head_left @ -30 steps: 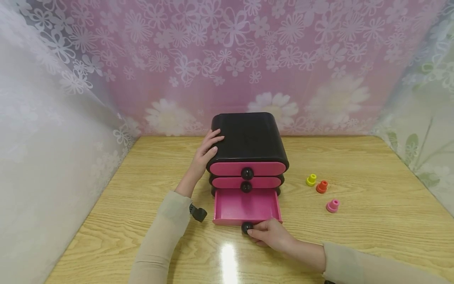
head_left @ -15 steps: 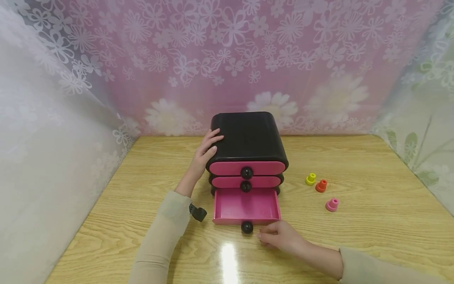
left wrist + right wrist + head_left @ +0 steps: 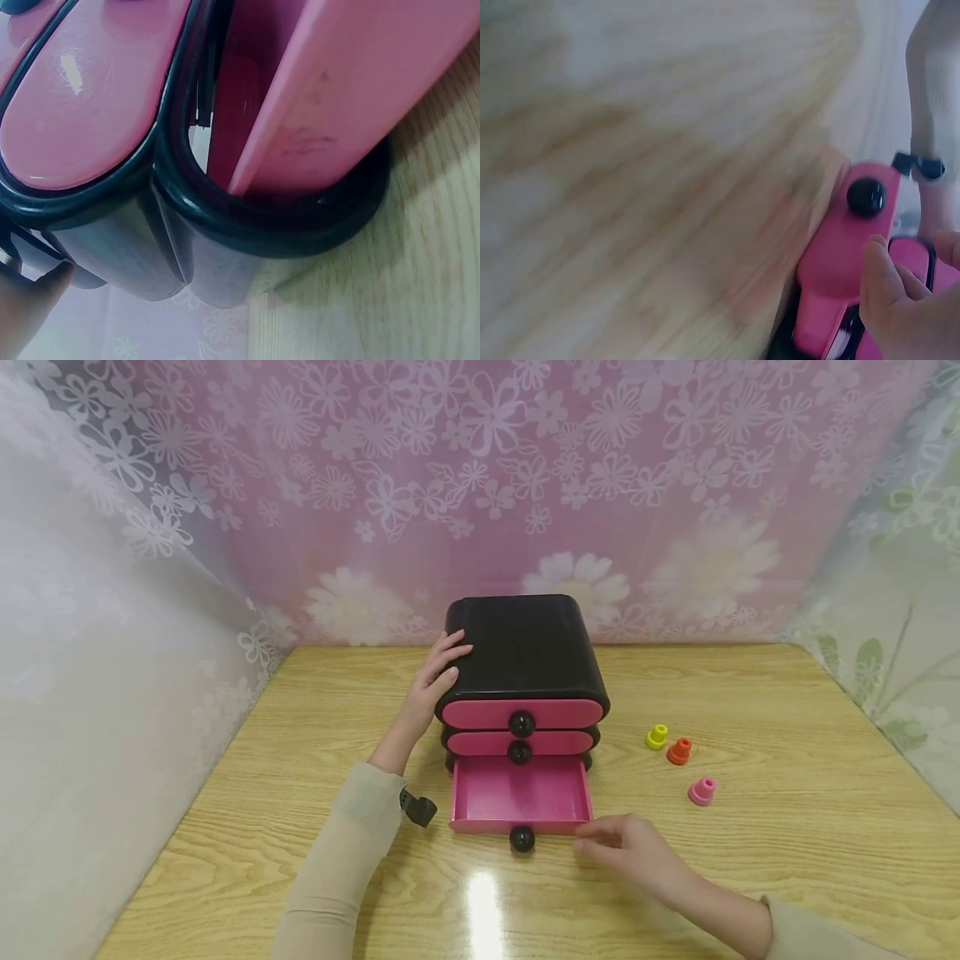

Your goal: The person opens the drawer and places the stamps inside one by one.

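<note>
A small black cabinet (image 3: 525, 647) with pink drawer fronts stands mid-table in the head view. Its lowest drawer (image 3: 521, 793) is pulled out, showing a bare pink floor. My left hand (image 3: 433, 683) rests on the cabinet's upper left edge, fingers lying over the top; the left wrist view catches only part of that hand (image 3: 26, 307). My right hand (image 3: 633, 847) hovers by the drawer's front right corner, fingers loosely bent and holding nothing. It is apart from the round black knob (image 3: 522, 838). The right wrist view shows the hand (image 3: 907, 307) beside the drawer front (image 3: 840, 255).
To the cabinet's right lie three small stepped plastic pieces: yellow (image 3: 657, 737), orange-red (image 3: 679, 752) and pink (image 3: 702, 792). Two upper drawers, the top one (image 3: 480, 714) included, are closed. Flowered curtains (image 3: 495, 485) surround the wooden table (image 3: 300, 760).
My right hand has let go of the lowest drawer's knob and moved to the right. The drawer stays pulled out, and my left hand has kept its place.
</note>
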A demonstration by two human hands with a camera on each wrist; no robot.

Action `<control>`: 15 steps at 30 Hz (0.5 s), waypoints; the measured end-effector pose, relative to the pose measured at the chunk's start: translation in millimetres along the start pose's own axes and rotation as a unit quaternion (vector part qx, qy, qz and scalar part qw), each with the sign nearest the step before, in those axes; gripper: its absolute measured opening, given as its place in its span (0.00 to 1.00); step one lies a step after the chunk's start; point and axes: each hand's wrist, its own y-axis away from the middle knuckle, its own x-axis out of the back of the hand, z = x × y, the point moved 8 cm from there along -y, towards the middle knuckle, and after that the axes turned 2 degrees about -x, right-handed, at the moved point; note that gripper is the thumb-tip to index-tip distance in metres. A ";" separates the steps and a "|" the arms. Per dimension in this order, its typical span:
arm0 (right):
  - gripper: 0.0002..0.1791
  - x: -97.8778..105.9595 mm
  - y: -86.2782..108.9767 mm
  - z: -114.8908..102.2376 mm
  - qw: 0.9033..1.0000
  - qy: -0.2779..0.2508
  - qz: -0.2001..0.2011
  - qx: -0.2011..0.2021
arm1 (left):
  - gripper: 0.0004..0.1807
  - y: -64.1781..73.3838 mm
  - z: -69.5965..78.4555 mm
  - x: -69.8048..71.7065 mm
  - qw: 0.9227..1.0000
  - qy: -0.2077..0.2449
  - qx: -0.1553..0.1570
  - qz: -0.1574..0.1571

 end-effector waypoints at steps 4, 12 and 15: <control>0.16 17.4 -0.9 3.4 0.999 0.020 0.040 0.000 | 0.35 -0.1 -4.3 0.8 1.000 -0.002 0.000 0.003; 0.17 53.4 -1.1 10.4 0.989 0.075 0.124 0.001 | 0.20 -0.8 18.7 -3.6 1.000 -0.008 0.002 0.001; 0.17 66.4 -0.8 14.3 0.983 0.097 0.153 0.006 | 0.20 -1.3 26.4 -5.6 1.000 -0.012 0.004 -0.001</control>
